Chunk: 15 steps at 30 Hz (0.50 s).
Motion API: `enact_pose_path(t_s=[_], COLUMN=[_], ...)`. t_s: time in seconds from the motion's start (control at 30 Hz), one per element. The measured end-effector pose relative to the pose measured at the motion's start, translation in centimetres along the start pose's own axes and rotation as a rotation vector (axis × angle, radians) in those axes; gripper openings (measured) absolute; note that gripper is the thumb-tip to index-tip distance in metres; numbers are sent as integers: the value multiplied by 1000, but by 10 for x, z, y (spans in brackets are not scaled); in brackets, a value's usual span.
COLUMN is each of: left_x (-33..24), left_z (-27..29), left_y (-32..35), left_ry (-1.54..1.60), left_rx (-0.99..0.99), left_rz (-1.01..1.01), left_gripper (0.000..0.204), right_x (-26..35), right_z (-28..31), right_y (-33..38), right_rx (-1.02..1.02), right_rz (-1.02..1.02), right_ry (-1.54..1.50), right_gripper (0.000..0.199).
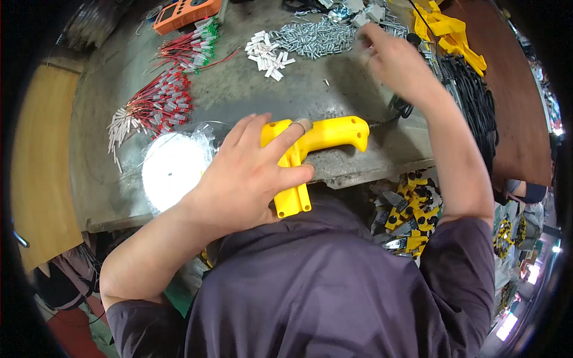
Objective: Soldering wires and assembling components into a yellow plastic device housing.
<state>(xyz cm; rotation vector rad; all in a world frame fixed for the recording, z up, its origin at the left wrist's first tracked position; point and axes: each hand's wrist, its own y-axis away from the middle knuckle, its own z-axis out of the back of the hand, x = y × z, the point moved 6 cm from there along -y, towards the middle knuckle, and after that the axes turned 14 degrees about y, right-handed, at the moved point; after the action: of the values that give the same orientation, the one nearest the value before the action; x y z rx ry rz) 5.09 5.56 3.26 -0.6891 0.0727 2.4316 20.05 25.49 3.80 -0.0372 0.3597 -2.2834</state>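
Note:
My left hand (248,170) is closed round a yellow plastic tool housing (334,132) with a curved handle, at the table's front edge. Its handle points right, and a squared end with screw holes hangs down toward my lap. A ring sits on one finger. Over the table's far right, my right hand (394,62) is beside a pile of small silver screws (316,39). Its fingertips are smeared by motion, so whether they hold anything is unclear. Below them, a single screw (326,82) lies apart from the pile.
White sleeves (267,55) lie left of the screws. Farther left are red-wired parts (161,98), an orange meter (186,14) and a bright white disc (173,170). Black cables (477,104) and yellow pieces (450,36) lie right. Below the edge are yellow-and-black parts (412,209).

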Motion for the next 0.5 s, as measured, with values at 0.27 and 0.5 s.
enact_pose_path(t_s=[0.27, 0.5], left_x=[5, 6], left_z=[-1, -2], left_y=[-2, -2], left_ry=[-14, -50], left_rx=[48, 64], left_rz=[40, 12], left_gripper=[51, 51], right_x=[24, 62], right_z=[6, 2], right_y=[-5, 45], right_rx=[265, 409], right_rz=[-100, -152], right_ry=[-390, -732], right_gripper=[21, 19])
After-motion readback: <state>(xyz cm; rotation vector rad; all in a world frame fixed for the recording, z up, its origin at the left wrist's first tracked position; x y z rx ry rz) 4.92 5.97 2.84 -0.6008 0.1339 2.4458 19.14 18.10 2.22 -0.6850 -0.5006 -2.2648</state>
